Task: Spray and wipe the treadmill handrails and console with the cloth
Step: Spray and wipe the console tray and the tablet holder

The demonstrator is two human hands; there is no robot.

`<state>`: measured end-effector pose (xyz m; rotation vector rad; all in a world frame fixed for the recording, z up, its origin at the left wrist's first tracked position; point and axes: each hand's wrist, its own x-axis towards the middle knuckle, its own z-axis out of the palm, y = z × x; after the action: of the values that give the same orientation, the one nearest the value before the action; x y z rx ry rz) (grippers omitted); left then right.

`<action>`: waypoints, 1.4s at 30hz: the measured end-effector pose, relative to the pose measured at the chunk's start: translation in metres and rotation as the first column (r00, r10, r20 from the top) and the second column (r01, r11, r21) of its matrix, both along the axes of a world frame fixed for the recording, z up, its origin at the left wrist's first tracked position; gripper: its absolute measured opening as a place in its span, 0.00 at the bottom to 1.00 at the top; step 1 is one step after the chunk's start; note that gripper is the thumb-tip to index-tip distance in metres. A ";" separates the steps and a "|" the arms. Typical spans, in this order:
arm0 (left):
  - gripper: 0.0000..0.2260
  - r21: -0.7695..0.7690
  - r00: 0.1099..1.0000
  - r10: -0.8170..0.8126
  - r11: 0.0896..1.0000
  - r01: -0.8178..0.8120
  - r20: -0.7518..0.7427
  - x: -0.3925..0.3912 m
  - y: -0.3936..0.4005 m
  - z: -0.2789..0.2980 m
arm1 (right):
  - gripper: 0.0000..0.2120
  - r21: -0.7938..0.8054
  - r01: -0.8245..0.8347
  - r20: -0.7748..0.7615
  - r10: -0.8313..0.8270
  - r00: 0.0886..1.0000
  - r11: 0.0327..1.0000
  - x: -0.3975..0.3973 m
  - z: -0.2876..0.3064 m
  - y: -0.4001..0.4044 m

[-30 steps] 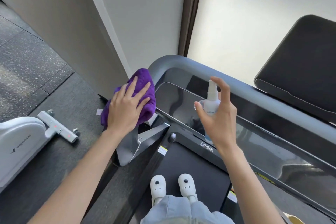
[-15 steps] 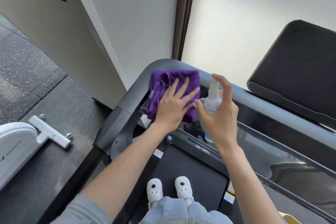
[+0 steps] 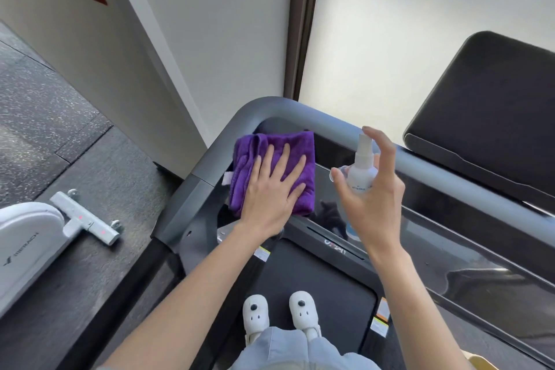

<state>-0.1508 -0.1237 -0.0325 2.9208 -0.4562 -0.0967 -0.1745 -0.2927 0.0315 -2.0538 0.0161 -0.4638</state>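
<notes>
My left hand [image 3: 271, 189] lies flat with straight, spread fingers on a folded purple cloth [image 3: 249, 159], pressing it onto the left end of the treadmill's glossy black console [image 3: 435, 237]. The grey handrail [image 3: 300, 114] curves round the console's far left corner, just beyond the cloth. My right hand [image 3: 372, 198] holds a small white spray bottle [image 3: 362, 168] upright over the console, thumb and fingers curled round its body and the index finger raised above the nozzle.
I stand on the dark treadmill belt [image 3: 315, 279] in white slippers [image 3: 279, 315]. A white exercise machine [image 3: 27, 246] sits on the rubber floor at left. A white wall and a frosted window are ahead. A second dark treadmill console [image 3: 495, 117] is at right.
My left hand slid the cloth from the left handrail post rightward onto the console corner, then slightly leftward and back. The right hand kept the bottle nearly still.
</notes>
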 end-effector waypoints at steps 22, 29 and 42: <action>0.34 -0.015 0.964 0.263 0.964 -0.264 -0.035 0.005 -0.001 -0.004 | 0.32 -0.046 -0.008 -0.078 0.005 0.997 0.999 -0.012 -0.008 0.002; 0.30 -0.011 0.971 0.238 0.971 -0.238 0.009 0.022 -0.013 -0.002 | 0.32 -0.033 -0.017 -0.016 0.016 1.000 0.999 -0.010 -0.003 -0.003; 0.19 -0.260 0.936 0.310 0.930 -0.262 0.165 0.015 0.020 0.032 | 0.33 -0.059 -0.063 -0.151 0.054 0.987 0.996 0.011 -0.008 0.025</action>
<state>-0.1354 -0.1033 -0.0001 2.7355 -0.0546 0.2803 -0.1639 -0.2675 0.0239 -2.1416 0.0310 -0.2763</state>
